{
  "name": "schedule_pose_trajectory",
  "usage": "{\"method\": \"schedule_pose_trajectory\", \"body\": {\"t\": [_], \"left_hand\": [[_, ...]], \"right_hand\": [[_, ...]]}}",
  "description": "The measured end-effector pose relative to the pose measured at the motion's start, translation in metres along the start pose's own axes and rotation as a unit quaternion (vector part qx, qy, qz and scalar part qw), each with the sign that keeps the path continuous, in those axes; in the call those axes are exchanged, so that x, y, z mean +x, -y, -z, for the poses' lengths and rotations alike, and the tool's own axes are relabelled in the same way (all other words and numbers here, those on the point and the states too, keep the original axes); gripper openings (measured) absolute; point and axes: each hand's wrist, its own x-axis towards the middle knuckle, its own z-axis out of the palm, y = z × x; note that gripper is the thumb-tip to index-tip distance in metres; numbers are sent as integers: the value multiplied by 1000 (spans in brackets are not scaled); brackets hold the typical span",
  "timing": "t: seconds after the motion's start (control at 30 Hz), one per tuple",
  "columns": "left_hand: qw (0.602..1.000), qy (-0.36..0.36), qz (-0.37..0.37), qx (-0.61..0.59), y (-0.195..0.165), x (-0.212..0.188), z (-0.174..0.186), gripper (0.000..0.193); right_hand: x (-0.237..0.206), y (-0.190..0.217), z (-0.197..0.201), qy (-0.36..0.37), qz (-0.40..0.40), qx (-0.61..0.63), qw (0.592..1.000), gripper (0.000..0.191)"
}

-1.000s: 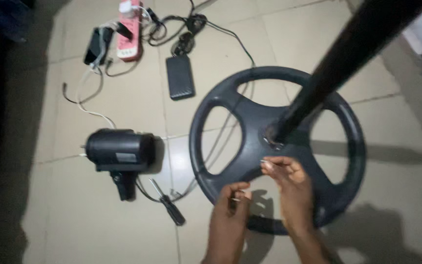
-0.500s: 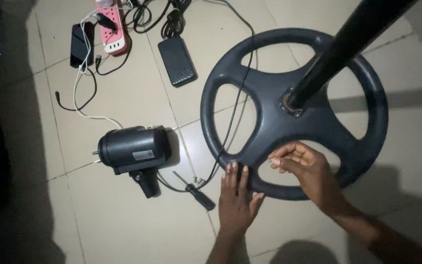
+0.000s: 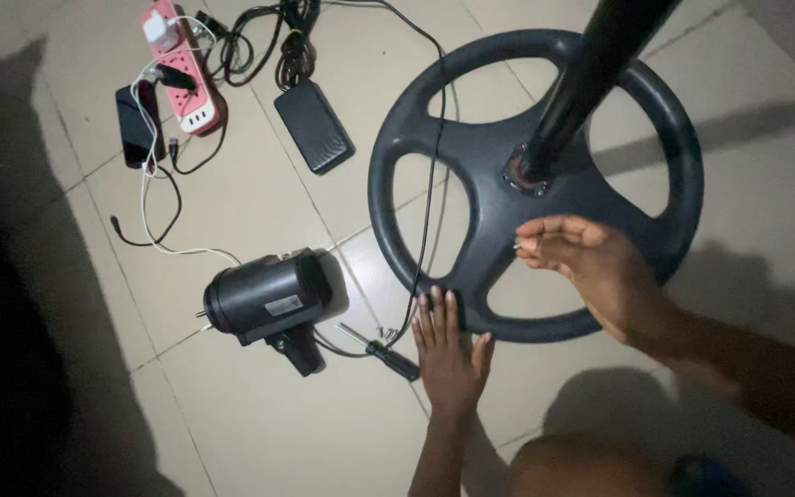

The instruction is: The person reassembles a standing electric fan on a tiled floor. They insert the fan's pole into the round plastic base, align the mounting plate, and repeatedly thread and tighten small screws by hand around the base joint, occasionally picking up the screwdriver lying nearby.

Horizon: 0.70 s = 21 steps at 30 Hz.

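Black plastic base (image 3: 471, 184), ring with four spokes, lies flat on the tiled floor (image 3: 259, 433), a dark pole (image 3: 591, 74) rising from its hub. Left hand (image 3: 448, 354) is flat and spread, fingers pressing the ring's near rim. Right hand (image 3: 591, 267) hovers over a spoke, fingertips pinched on a tiny pale piece, too small to tell what. Just left of the left hand lies a screwdriver (image 3: 384, 350), then a black motor (image 3: 264, 299). Farther off: power brick (image 3: 315, 126), pink power strip (image 3: 181, 69), phone (image 3: 135, 124).
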Motion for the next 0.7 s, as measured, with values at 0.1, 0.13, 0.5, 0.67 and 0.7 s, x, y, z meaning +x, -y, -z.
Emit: {"method": "schedule_pose_trajectory", "body": {"t": [0.1,0.13,0.5,0.67,0.7], "left_hand": [[1000,11,10,13,-2,3,-5,81],[1000,14,10,12,-2,3,-6,82],[983,93,-128,98,12,-1,-31,84],[962,132,-223,88,-9,34,-24,83],[966,128,-213,76,-16,41,-20,83]], "right_hand": [[15,-11,9,-38,32,8,999,27],[19,-15,13,-56,46,8,997,26],[69,-43,37,-45,170,8,984,10],[88,-35,44,-70,276,-28,958,8],[89,-35,45,-74,271,-36,959,8]]}}
